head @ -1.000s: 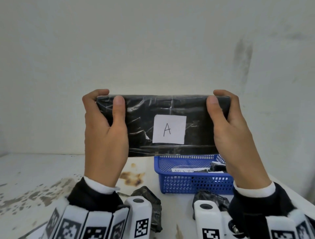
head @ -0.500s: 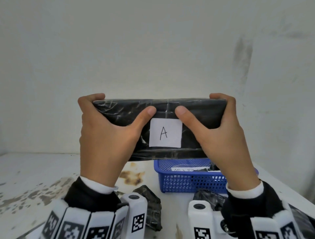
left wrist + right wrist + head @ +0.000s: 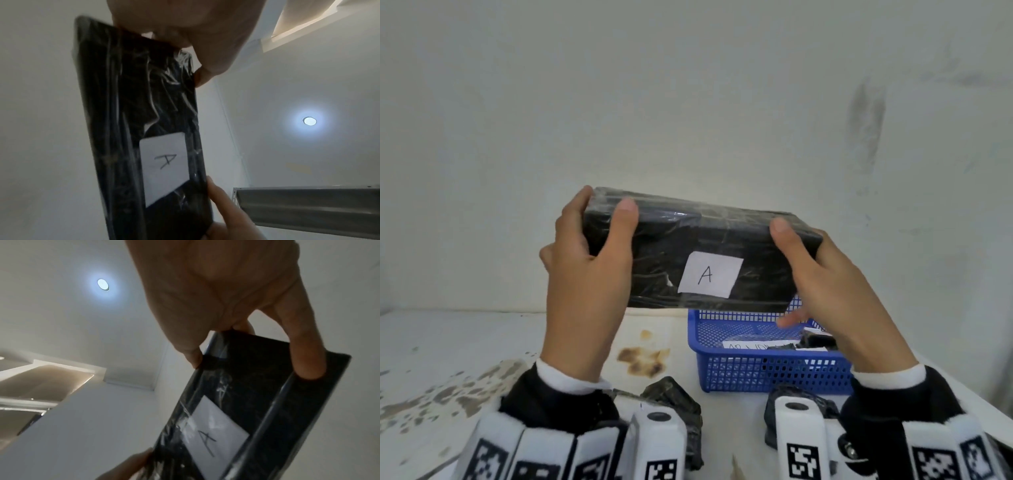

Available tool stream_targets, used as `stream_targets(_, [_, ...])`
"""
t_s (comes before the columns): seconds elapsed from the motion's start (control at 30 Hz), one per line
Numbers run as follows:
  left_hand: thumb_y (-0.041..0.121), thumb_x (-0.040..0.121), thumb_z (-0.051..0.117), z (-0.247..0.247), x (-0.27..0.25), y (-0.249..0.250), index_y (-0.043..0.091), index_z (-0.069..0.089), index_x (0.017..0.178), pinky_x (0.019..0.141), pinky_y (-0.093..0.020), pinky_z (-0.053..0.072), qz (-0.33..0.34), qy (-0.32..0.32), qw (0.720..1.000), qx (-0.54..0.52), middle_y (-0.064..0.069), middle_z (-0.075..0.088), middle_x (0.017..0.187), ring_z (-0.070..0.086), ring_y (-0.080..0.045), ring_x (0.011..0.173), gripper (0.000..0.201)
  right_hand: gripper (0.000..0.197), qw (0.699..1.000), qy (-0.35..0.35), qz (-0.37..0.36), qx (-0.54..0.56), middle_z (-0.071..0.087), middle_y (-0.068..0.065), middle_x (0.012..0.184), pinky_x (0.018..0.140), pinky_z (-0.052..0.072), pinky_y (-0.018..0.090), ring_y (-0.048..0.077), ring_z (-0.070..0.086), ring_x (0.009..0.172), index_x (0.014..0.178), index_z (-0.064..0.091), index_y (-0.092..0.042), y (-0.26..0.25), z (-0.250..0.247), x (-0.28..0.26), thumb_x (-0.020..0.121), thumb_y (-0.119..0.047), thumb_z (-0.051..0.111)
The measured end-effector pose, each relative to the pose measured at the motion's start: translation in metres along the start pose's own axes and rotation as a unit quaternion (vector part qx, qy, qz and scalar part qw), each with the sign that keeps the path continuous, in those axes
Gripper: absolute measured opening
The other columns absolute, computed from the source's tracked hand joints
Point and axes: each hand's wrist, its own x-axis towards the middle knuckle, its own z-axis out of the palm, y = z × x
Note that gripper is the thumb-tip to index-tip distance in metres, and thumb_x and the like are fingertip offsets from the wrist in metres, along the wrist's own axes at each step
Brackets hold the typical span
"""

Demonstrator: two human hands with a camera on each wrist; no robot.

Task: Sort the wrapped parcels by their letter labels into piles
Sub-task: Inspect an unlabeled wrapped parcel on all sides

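A long black parcel (image 3: 688, 246) wrapped in clear film is held up in front of the wall, tilted with its left end higher. Its white label (image 3: 710, 277) reads "A". My left hand (image 3: 589, 260) grips the left end, thumb on the front face and fingers behind. My right hand (image 3: 825, 270) grips the right end the same way. The left wrist view shows the parcel (image 3: 131, 123) and its label (image 3: 164, 165) from below. The right wrist view shows the parcel (image 3: 252, 402) with my thumb across its front.
A blue mesh basket (image 3: 767, 373) with a few wrapped parcels inside stands on the white stained table (image 3: 448, 359), below the held parcel. Two loose black parcels (image 3: 674, 404) (image 3: 801, 401) lie near the front edge by my wrists. A wall rises close behind.
My thumbs have slid from beside the label back out to the parcel's ends. The parcel has tilted, left end up, and moved slightly right.
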Motion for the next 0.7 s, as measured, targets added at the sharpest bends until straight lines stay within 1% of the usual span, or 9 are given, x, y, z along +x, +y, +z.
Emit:
stream_targets(0.03, [0.065, 0.070, 0.059, -0.002, 0.002, 0.001, 0.040, 0.049, 0.136, 0.104, -0.040, 0.044, -0.002, -0.011, 1.000, 0.002, 0.005, 0.058, 0.129, 0.055, -0.014, 0.121, 0.070, 0.054, 0.999, 0.009, -0.013, 0.032, 0.068, -0.008, 0.114, 0.065, 0.063, 0.034, 0.011, 0.072, 0.085, 0.128, 0.056, -0.032, 0.001, -0.001, 0.001, 0.087, -0.067, 0.053])
stream_targets(0.1, [0.043, 0.085, 0.062, -0.006, 0.004, 0.003, 0.031, 0.057, 0.130, 0.098, -0.032, 0.047, 0.009, -0.046, 0.999, 0.009, 0.011, 0.067, 0.117, 0.062, -0.007, 0.110, 0.047, 0.046, 0.995, 0.021, -0.045, 0.087, 0.071, -0.008, 0.112, 0.078, 0.063, 0.040, 0.009, 0.074, 0.088, 0.125, 0.060, -0.030, 0.005, -0.005, 0.005, 0.086, -0.054, 0.065])
stream_targets(0.13, [0.030, 0.092, 0.061, -0.007, 0.005, 0.004, 0.028, 0.060, 0.126, 0.093, -0.028, 0.047, 0.016, -0.062, 0.998, 0.013, 0.011, 0.069, 0.112, 0.064, -0.005, 0.105, 0.034, 0.044, 0.992, 0.023, -0.061, 0.111, 0.072, -0.008, 0.113, 0.081, 0.062, 0.041, 0.010, 0.074, 0.090, 0.125, 0.061, -0.029, 0.006, -0.009, 0.006, 0.085, -0.046, 0.069])
stream_targets(0.2, [0.016, 0.096, 0.056, -0.009, 0.006, 0.004, 0.028, 0.055, 0.128, 0.091, -0.026, 0.046, 0.016, -0.089, 0.996, 0.008, 0.009, 0.070, 0.111, 0.065, -0.007, 0.105, 0.033, 0.047, 0.982, 0.030, -0.096, 0.157, 0.072, -0.008, 0.115, 0.081, 0.061, 0.041, 0.013, 0.075, 0.092, 0.128, 0.060, -0.027, 0.006, -0.016, 0.006, 0.084, -0.029, 0.075])
stream_targets(0.37, [0.022, 0.102, 0.045, -0.010, 0.006, 0.008, 0.043, 0.044, 0.111, 0.096, -0.037, 0.047, 0.002, -0.101, 0.995, -0.008, 0.013, 0.069, 0.098, 0.063, -0.006, 0.088, 0.023, 0.049, 0.966, 0.024, -0.154, 0.208, 0.072, 0.000, 0.112, 0.079, 0.062, 0.043, 0.019, 0.075, 0.094, 0.124, 0.063, -0.024, -0.001, -0.025, 0.000, 0.076, -0.030, 0.071])
stream_targets(0.47, [0.031, 0.102, 0.042, -0.009, 0.004, 0.011, 0.034, 0.048, 0.122, 0.097, -0.033, 0.047, 0.012, -0.062, 0.997, -0.036, 0.018, 0.069, 0.102, 0.062, -0.005, 0.097, 0.021, 0.045, 0.961, 0.025, -0.165, 0.222, 0.074, 0.005, 0.107, 0.081, 0.062, 0.044, 0.022, 0.075, 0.094, 0.120, 0.064, -0.025, -0.002, -0.027, -0.001, 0.076, -0.029, 0.070])
stream_targets(0.53, [0.034, 0.103, 0.040, -0.009, 0.004, 0.012, 0.028, 0.055, 0.117, 0.103, -0.035, 0.046, 0.001, -0.055, 0.997, -0.054, 0.010, 0.066, 0.110, 0.061, -0.006, 0.107, 0.021, 0.041, 0.959, 0.027, -0.172, 0.225, 0.075, 0.004, 0.105, 0.081, 0.062, 0.043, 0.021, 0.075, 0.096, 0.120, 0.064, -0.025, -0.003, -0.026, -0.002, 0.080, -0.029, 0.068])
stream_targets(0.6, [0.033, 0.102, 0.041, -0.009, 0.004, 0.013, 0.030, 0.056, 0.105, 0.101, -0.033, 0.048, -0.008, -0.050, 0.997, -0.059, 0.011, 0.067, 0.100, 0.063, -0.005, 0.102, 0.016, 0.037, 0.959, 0.029, -0.178, 0.217, 0.076, 0.002, 0.106, 0.081, 0.062, 0.042, 0.019, 0.074, 0.097, 0.123, 0.063, -0.025, -0.003, -0.026, -0.002, 0.086, -0.025, 0.065])
stream_targets(0.7, [0.038, 0.100, 0.044, -0.006, 0.001, 0.015, 0.031, 0.053, 0.104, 0.091, -0.027, 0.050, -0.015, -0.055, 0.997, -0.058, 0.019, 0.068, 0.083, 0.065, 0.005, 0.087, 0.012, 0.038, 0.961, 0.037, -0.181, 0.205, 0.077, -0.001, 0.103, 0.079, 0.062, 0.036, 0.017, 0.074, 0.097, 0.127, 0.063, -0.028, -0.003, -0.026, -0.003, 0.089, -0.027, 0.064])
